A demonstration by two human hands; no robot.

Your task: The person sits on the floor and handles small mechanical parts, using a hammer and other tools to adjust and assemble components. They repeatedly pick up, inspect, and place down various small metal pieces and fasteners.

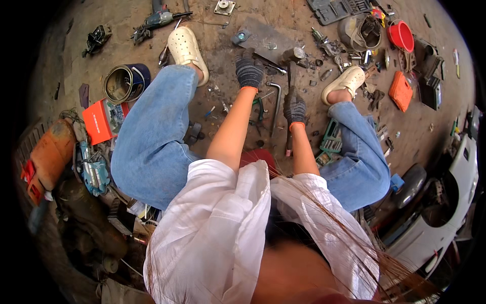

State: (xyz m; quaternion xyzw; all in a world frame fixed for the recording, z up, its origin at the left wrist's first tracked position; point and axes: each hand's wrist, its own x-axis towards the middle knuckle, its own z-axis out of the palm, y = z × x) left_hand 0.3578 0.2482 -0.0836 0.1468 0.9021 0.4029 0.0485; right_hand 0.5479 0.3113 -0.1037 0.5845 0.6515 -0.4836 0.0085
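My left hand [249, 69], in a dark knit glove with an orange cuff, is at the near left edge of a flat grey metal plate [263, 36]. Its fingers are bent over that edge, their tips partly hidden. In the same kind of glove, my right hand [294, 107] is wrapped round the long handle of a hammer [292, 75]. The hammer's head lies beyond the hand, close to the plate's right corner. Between my forearms are a bent L-shaped wrench [277, 104] and green-handled pliers [259, 109].
Left of my legs stand an open paint can [120, 84] and an orange-red box [97, 121]; a power drill [159, 20] lies farther off. At right are a red bucket [401, 35], an orange case [401, 91], a green socket tray [331, 137] and a white car bumper [438, 228].
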